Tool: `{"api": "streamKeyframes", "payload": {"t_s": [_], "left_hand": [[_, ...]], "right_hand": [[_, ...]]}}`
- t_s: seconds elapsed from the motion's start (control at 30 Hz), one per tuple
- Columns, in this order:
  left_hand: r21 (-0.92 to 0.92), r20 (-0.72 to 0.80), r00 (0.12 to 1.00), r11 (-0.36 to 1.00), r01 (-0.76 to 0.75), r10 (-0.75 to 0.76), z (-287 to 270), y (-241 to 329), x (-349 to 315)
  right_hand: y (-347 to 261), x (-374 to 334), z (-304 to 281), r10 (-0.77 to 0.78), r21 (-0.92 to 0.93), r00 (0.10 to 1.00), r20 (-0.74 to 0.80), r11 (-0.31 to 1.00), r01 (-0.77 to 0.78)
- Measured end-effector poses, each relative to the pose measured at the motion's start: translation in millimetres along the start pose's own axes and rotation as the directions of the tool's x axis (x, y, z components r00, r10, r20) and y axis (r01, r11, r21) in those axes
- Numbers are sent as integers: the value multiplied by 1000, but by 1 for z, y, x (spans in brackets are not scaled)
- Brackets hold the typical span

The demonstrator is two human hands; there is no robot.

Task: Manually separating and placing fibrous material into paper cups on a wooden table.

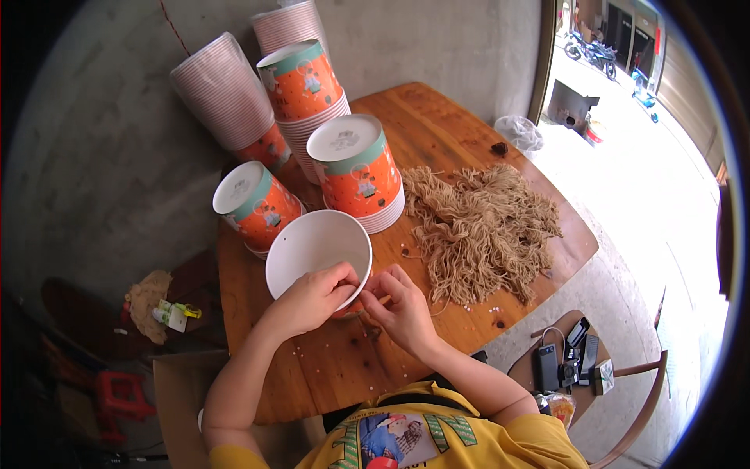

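There was the left hand (316, 298), fingers half-curled inside the white bucket (306, 252), any grip hidden; the right hand (400, 307) pinched together by the rim, catch unclear, tan yarn (492, 234) nearby!

The cup (312, 242) is over the near half of the table (312, 383). The left hand (322, 297) is at its near rim; the right hand (402, 309) is just beside its right side. Behind the cup: 2 short stacks (358, 176), side by side. Behind these: taller stacks (226, 94), near the wall (453, 47). Right of the stacks, on the table: yarn (488, 234). Right of the table: a chair (566, 322), with a phone (547, 367) on its seat. Left of the table, lower: a stool (117, 399).
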State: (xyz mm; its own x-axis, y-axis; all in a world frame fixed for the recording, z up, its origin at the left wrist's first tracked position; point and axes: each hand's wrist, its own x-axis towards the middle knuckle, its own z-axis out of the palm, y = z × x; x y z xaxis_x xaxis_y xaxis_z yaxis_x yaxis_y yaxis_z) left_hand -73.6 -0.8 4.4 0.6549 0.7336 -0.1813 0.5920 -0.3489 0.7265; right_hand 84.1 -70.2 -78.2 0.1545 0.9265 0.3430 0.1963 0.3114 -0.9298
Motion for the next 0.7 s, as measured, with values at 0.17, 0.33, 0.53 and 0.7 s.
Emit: {"api": "streamKeyframes", "payload": {"t_s": [0.17,0.33,0.53,0.7], "left_hand": [[-79,-155,986,994,-80,67,3,-5,0],[-513,-223,975,851,-110,-9,5,-2,9],[-613,-109,991,790,-10,-72,8,-1,9],[-577,-9,1000,817,0,-6,11,-1,8]], "right_hand": [[-6,2,-9,52,-81,995,83,996,-45],[-3,-5,-24,-40,-210,949,314,972,110],[-51,25,-49,-12,-115,884,467,991,75],[-44,60,-60,82,209,774,628,941,-268]]}}
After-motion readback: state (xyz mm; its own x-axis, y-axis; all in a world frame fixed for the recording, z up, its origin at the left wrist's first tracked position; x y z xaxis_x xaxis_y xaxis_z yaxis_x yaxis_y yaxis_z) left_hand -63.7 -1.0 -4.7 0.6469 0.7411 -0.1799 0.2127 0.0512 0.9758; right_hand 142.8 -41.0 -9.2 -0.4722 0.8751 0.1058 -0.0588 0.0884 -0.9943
